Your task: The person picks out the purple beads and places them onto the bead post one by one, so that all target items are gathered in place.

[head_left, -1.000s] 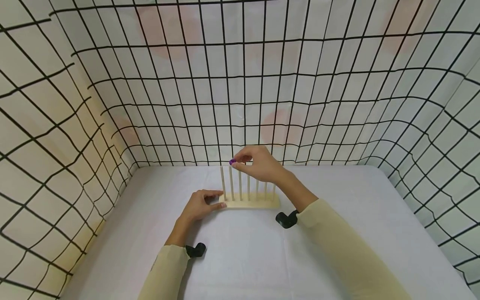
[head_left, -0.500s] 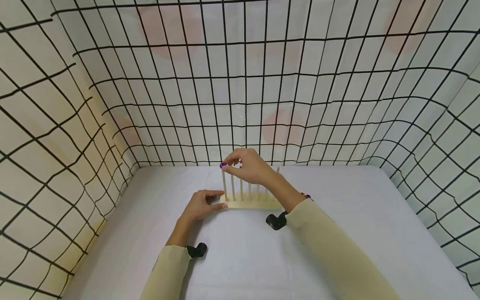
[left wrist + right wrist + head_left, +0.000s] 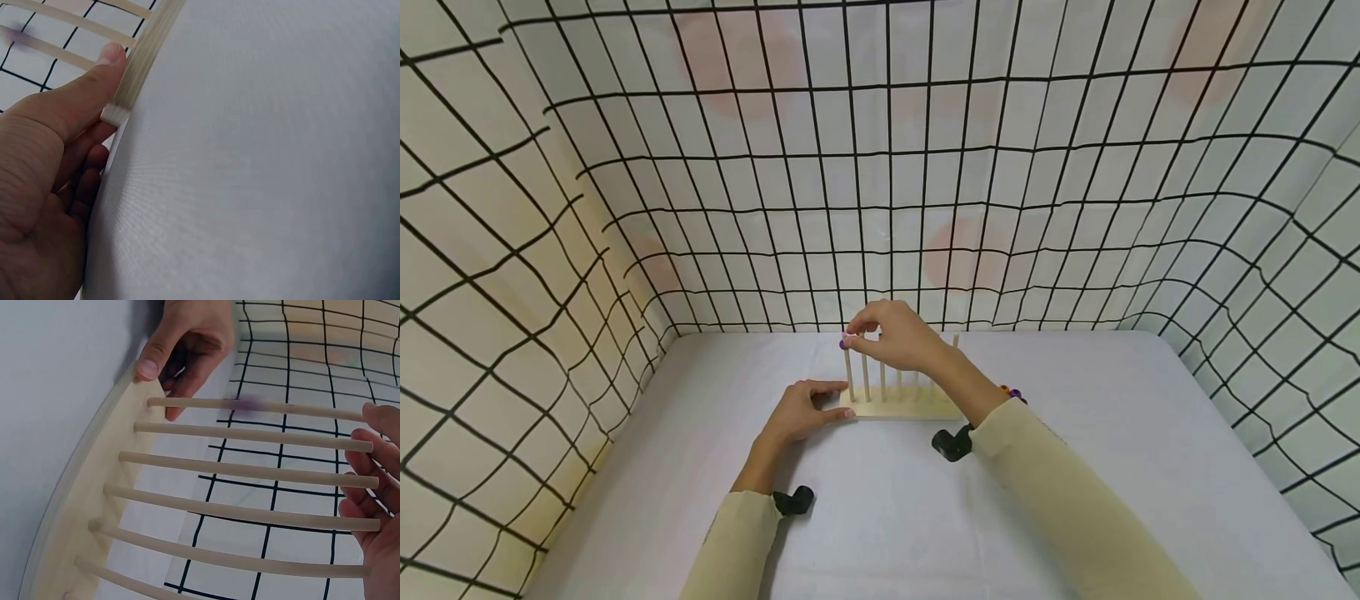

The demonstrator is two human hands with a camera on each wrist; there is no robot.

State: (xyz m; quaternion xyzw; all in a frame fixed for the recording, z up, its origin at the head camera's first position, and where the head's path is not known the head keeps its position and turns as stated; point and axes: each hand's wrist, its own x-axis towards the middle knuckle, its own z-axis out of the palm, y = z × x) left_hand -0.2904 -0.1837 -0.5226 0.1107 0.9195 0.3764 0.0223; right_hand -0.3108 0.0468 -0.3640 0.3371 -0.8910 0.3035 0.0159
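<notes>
A pale wooden peg board with several upright pegs stands on the table. My left hand holds its left end, thumb on the front edge and fingers at the far side. A purple bead shows near the top of the leftmost peg in the head view. In the right wrist view the same purple bead is a blurred streak partway down that peg, apart from the fingers. My right hand is at the pegs' tops, fingers loosely bent, one fingertip right at the leftmost peg's tip.
On the white-covered table, orange and purple beads lie right of the board, partly behind the right forearm. A black grid-patterned backdrop rises behind and at both sides. Black wrist cameras jut from both sleeves.
My right hand moved left with the purple bead to the leftmost peg, then lowered slightly. The bead has left its fingers and slides down the peg. My left hand stayed on the board.
</notes>
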